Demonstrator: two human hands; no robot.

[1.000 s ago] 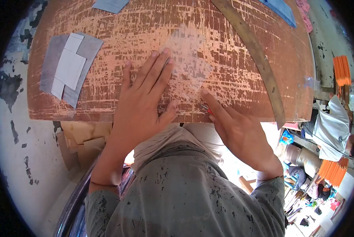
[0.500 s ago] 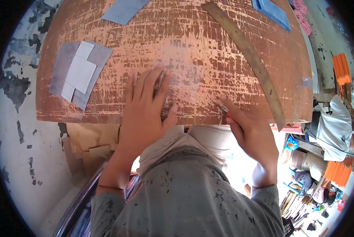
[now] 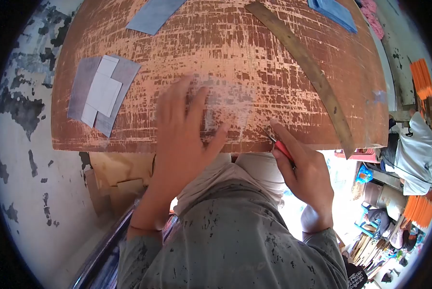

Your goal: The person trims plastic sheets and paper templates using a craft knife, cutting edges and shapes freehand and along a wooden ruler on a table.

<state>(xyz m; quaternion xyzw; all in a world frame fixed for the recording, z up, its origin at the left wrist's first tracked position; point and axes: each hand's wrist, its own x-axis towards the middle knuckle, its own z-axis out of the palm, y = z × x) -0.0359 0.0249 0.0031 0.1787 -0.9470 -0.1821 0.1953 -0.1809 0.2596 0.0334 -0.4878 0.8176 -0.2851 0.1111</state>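
My left hand point(image 3: 184, 130), slightly blurred, is spread with its palm down over the scratched brown board point(image 3: 216, 53). It holds nothing. My right hand point(image 3: 305, 171) is closed around a red-handled craft knife point(image 3: 282, 148), whose thin metal tip points up and left, close to the board's near edge. Between the two hands the board has a pale, hazy patch point(image 3: 230, 103); I cannot tell whether a clear sheet lies there. Left of my left hand lies a grey piece point(image 3: 83, 79) with a white paper template point(image 3: 102, 91) on top.
A long metal ruler point(image 3: 305, 65) lies slanting on the right of the board. At the far side are a blue-grey piece point(image 3: 155, 14) and a blue stack point(image 3: 334, 14). A peeling wall point(image 3: 23, 159) stands left; orange bundles point(image 3: 421, 209) and another person point(image 3: 382, 216) are at right.
My left hand's fingers have shifted and blurred, with the thumb further right. My right hand has moved slightly, showing more of the red handle. The whole view has shifted a little.
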